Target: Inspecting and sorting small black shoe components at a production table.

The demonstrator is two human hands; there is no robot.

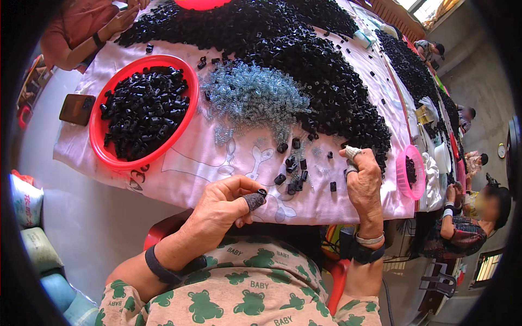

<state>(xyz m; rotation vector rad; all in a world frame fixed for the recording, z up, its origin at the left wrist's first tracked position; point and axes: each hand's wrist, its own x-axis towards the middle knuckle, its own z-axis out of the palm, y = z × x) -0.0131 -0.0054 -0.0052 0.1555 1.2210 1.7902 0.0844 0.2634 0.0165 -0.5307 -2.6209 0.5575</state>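
Over the table's near edge, my left hand (225,204) pinches a small black plastic part (262,192) between thumb and fingertips; a dark wrap covers its thumb. My right hand (363,182) is at the near right edge of a large heap of black plastic parts (337,89). Its wrapped fingertips are pressed together, and what lies between them is too small to make out. Several loose black parts (293,174) lie on the cloth between my hands. Beyond them is a tangled pile of fine metal coil springs (253,98), bluish in the light.
A red basin (98,142) full of black parts stands at the left, beside a dark brown box (76,109). A pink basket (402,173) sits right of my right hand. A co-worker's arm (89,48) reaches in at far left. More people sit along the right.
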